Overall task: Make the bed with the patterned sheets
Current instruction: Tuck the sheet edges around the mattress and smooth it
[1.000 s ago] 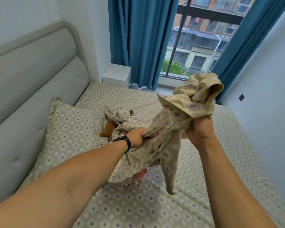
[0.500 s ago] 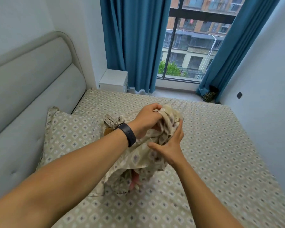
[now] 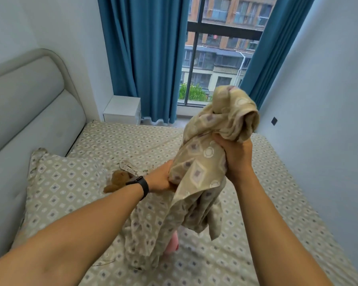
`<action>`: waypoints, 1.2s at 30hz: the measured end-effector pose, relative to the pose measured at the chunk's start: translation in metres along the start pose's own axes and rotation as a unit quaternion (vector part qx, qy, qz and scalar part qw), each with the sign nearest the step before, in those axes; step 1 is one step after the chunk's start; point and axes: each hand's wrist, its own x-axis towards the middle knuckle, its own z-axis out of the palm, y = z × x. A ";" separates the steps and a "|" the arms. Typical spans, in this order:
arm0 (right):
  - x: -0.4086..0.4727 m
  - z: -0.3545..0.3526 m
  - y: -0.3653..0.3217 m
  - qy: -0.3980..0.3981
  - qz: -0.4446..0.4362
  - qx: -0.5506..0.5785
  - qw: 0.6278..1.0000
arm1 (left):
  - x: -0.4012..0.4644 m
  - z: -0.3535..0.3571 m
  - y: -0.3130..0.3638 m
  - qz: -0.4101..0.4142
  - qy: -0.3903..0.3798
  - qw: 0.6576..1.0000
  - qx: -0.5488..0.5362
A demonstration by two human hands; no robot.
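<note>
Patterned sheet fabric [image 3: 203,162] hangs bunched above the bed [image 3: 256,203], the right hand [image 3: 236,155] with fingers clamped on its upper wad and the left hand [image 3: 161,178] gripping lower folds.

My left hand [image 3: 161,178] curls its fingers into the patterned cloth [image 3: 201,168], forearm stretched forward. My right hand [image 3: 236,155] is raised higher, fingers clenched around the bunched fabric above them, wrist bent upward.

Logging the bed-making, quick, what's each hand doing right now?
Left hand: gripping the patterned cloth low down.
Right hand: gripping the same cloth, raised.
</note>
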 end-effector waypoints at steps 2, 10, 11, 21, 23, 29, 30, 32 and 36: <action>0.009 -0.016 -0.017 0.037 -0.033 -0.033 0.998 | 0.013 0.007 -0.007 -0.051 0.099 0.993 0.025; 0.005 -0.078 0.025 0.050 0.011 -0.539 0.841 | 0.044 -0.050 0.078 -0.111 0.263 0.938 -0.196; -0.004 -0.074 0.035 0.025 0.051 -0.497 0.866 | 0.046 -0.050 0.090 -0.115 0.250 0.926 -0.260; -0.047 -0.010 0.069 0.017 0.134 -0.207 0.969 | 0.021 -0.006 0.150 0.002 0.061 0.936 -0.346; -0.039 -0.010 0.067 0.068 0.084 -0.235 0.966 | 0.014 -0.015 0.150 0.058 0.016 0.930 -0.362; 0.000 -0.029 0.042 0.089 0.051 -0.147 0.984 | -0.002 -0.041 0.084 0.053 0.178 0.970 -0.157; 0.003 -0.029 0.033 0.095 0.056 -0.123 0.986 | -0.001 -0.037 0.068 0.018 0.121 0.987 -0.103; 0.006 -0.029 0.020 0.095 0.069 -0.066 0.991 | 0.003 -0.022 0.040 -0.017 -0.019 1.000 0.001; 0.008 -0.028 0.005 0.063 0.101 0.125 0.985 | 0.022 -0.001 0.019 -0.049 0.027 0.993 0.101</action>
